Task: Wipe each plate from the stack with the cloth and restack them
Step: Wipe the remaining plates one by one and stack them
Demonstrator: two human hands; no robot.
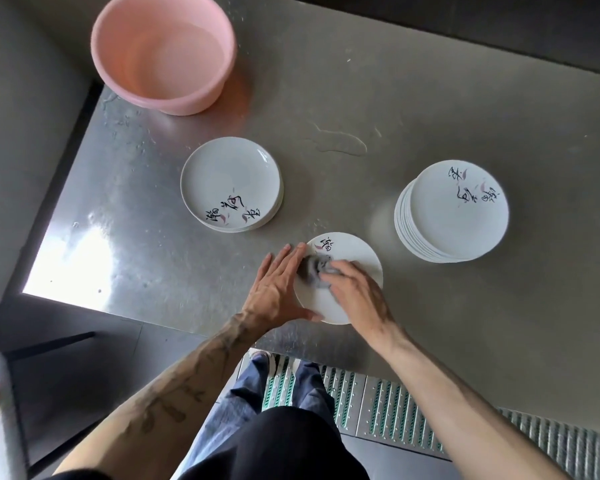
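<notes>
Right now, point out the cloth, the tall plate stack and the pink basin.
cloth (317, 271), head view, its crumpled grey middle.
tall plate stack (454, 220), head view, bare white face of the top plate.
pink basin (118, 53), head view, its inner left wall.

Commercial kitchen, dish-wash stn. Evidence: stainless-steel worktable (118, 237) w/ water streaks (340, 142); two stacks of identical printed plates, tall stack (451, 216) at right & short stack (227, 183) near centre; pink plastic basin (163, 53) at far left corner; perforated metal floor grating (378, 407) w/ green slots alongside the table
</notes>
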